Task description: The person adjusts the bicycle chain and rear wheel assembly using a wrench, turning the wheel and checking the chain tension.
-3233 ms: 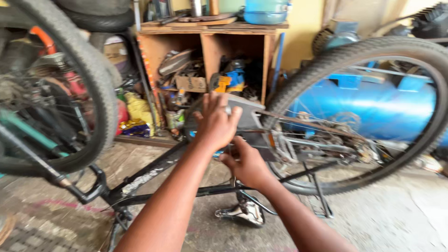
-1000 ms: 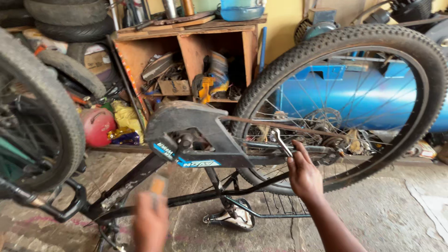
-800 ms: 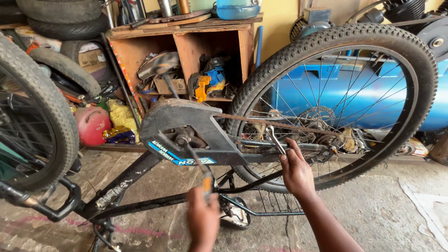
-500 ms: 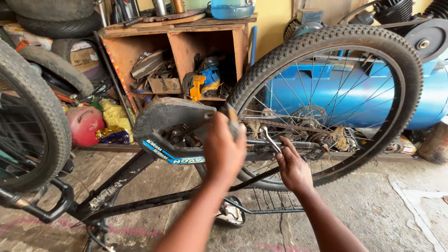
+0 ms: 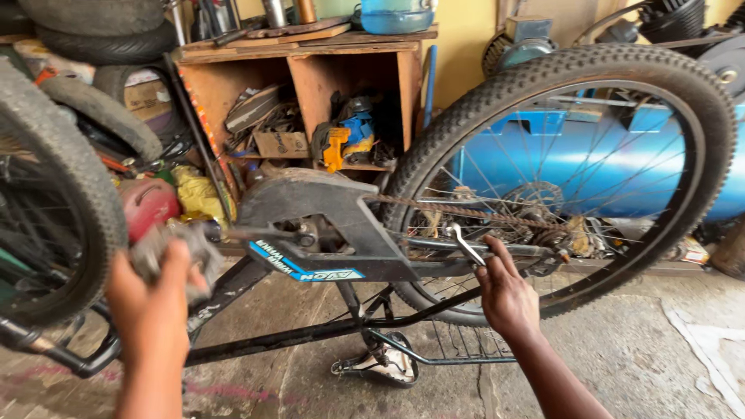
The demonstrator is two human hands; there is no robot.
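Cracked, stained concrete floor (image 5: 667, 365) fills the lower part of this cluttered workshop, where an upside-down bicycle rests on its saddle (image 5: 384, 365). At its middle, the grey chain guard (image 5: 326, 225) covers the crank, and a rusty chain (image 5: 466, 211) runs from it to the rear wheel (image 5: 698, 132), whose knobby tyre stands high at the right. The left hand (image 5: 155, 287) is raised at the pedal (image 5: 174, 244) just left of the guard; its fingers curl around the blurred pedal, grasping it. The right hand (image 5: 504, 295) rests on the frame tube below the chain, fingers loosely bent, touching a small silver lever (image 5: 466, 242) there; whether it truly grips the lever I cannot tell. Another tyre (image 5: 70, 186) bulges in from the left edge. Behind the bicycle, a wooden shelf unit (image 5: 310, 70) holds 2 open compartments stuffed with parts, a yellow tool (image 5: 335, 149) and scraps. A blue tank (image 5: 582, 155) lies behind the rear wheel against a yellow wall (image 5: 466, 31), and old tyres (image 5: 93, 23) are stacked at the top left above a red container (image 5: 147, 206).
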